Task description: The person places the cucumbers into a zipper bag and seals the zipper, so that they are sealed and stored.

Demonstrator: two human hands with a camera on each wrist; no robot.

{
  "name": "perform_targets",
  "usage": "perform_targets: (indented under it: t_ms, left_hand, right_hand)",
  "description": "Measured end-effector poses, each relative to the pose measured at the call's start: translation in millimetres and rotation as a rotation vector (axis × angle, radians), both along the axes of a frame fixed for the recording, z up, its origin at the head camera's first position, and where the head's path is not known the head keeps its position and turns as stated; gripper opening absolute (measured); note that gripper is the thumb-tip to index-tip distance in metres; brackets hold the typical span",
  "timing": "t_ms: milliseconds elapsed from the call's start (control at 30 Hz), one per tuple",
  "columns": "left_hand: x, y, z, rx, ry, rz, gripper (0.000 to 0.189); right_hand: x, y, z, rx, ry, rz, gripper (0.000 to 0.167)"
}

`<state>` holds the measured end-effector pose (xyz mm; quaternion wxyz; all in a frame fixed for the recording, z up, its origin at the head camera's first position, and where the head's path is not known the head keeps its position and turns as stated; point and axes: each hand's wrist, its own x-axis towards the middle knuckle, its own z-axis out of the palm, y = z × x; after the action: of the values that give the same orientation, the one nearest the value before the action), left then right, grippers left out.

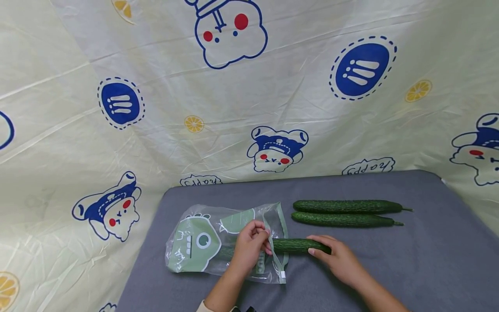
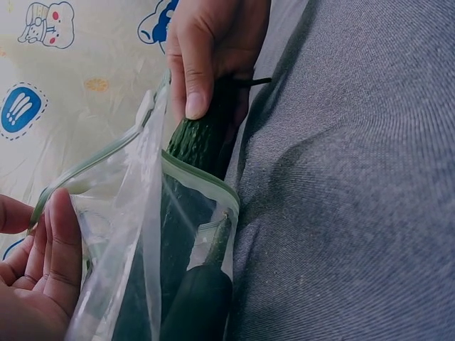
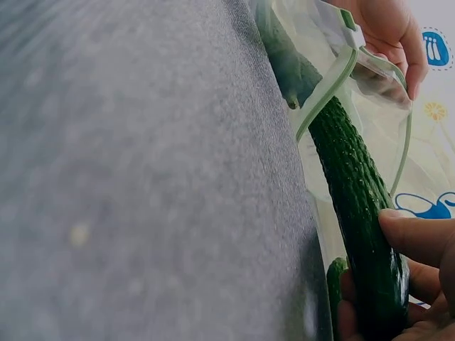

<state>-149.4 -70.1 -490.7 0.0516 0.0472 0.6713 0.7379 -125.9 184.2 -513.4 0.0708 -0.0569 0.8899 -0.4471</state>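
The zip bag point(image 1: 191, 247) is pinched at its rim by the left hand point(image 1: 250, 242), probably so the mouth gapes. The cucumber point(image 1: 292, 245), partly inside, is gripped near its stem end by the right hand point(image 1: 338, 258), seemingly for easier steering.

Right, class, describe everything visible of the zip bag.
The zip bag looks like clear plastic, printed in pale green with a one-eyed cartoon face. It lies on the gray cloth, its green-edged mouth open toward the right hand, a white slider at the near corner. The left hand holds the mouth's edge. One cucumber, gripped by the right hand, is partly in; another lies inside.
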Motion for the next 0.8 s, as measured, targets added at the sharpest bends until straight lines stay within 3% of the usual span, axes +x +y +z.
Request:
perform_targets:
  t_ms: [267,500,800]
  left_hand:
    - [0.2,0.6,0.3,0.007,-0.010,-0.004,0.016]
    - [0.6,0.0,1.0,0.008,-0.014,0.001,0.016]
    - [0.6,0.0,0.0,0.008,-0.008,0.000,0.018]
  right_hand:
    - [-4.0,-10,-3.1,-0.014,0.027,0.004,0.046]
    - [-8.1,-22,-6.0,-0.014,0.118,0.002,0.038]
    - [-11.6,-36,-6.4,-0.036,0.142,0.001,0.035]
